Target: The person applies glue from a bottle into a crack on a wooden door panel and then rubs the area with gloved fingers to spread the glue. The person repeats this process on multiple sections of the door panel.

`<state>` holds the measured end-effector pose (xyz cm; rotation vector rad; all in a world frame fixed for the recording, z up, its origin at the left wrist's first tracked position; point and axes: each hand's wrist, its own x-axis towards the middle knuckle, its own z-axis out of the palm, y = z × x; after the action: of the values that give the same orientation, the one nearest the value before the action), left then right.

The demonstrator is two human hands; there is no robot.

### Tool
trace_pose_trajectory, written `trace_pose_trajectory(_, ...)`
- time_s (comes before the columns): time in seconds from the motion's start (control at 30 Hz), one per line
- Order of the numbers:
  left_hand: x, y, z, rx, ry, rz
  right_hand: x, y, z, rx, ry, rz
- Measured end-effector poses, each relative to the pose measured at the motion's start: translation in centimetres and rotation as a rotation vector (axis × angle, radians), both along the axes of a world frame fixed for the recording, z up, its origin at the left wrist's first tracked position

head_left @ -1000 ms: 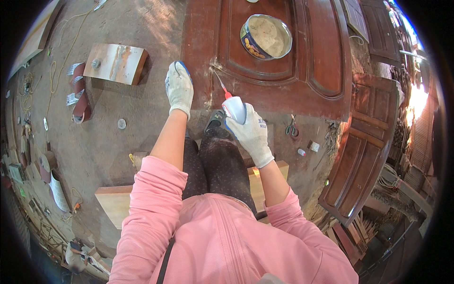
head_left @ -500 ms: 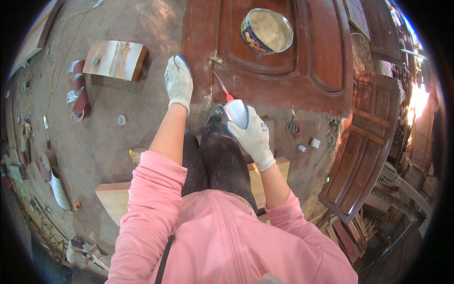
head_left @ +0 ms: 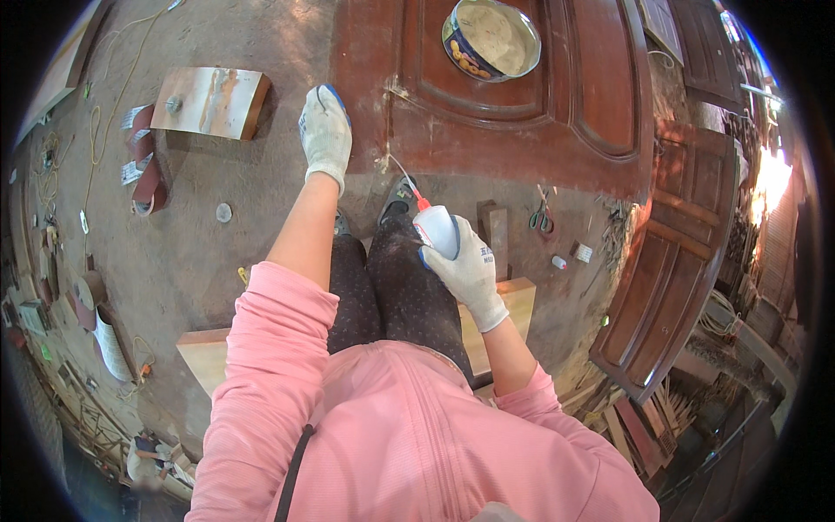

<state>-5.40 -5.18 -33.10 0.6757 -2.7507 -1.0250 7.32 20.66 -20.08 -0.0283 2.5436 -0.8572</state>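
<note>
I had my left arm stretched well forward, the gloved left hand (head_left: 327,129) just beside the left edge of a reddish-brown panelled door (head_left: 539,171); whether its fingers gripped anything, I couldn't tell. My right arm bent more, and my right hand (head_left: 470,271) was wrapped around a white squeeze bottle (head_left: 437,229), tilted over my legs (head_left: 407,287), its thin nozzle (head_left: 404,177) reaching the door's near left corner. An open tin (head_left: 458,52) of beige filler sat on the door's far part. On the dusty brown floor (head_left: 270,222), a curved wooden block (head_left: 202,109) and a reddish strip (head_left: 146,178) lay left, scissors (head_left: 541,217) right; farther right was a second door (head_left: 665,265). The tin wore a dark-blue picture label; blue lettering marked my right glove; the strip's white patches were too small to read.
</note>
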Motion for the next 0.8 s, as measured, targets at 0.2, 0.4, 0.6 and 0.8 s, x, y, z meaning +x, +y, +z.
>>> trace_pose_trajectory(0.2,0.2,-0.4,-0.9,-0.019,0.06,0.003,0.7,0.2,-0.5,0.016,0.039,0.033)
trace_pose_trajectory(0.4,0.1,0.0,0.5,0.119,0.027,0.043,1.1,0.0,0.1,0.046,0.01,0.032)
trace_pose_trajectory(0.6,0.2,0.1,-1.4,0.0,0.127,0.06,1.5,0.1,-0.1,0.016,0.046,0.019)
trace_pose_trajectory(0.8,0.0,0.1,0.3,0.155,0.113,0.13,1.2,-0.3,0.2,0.023,0.063,0.026)
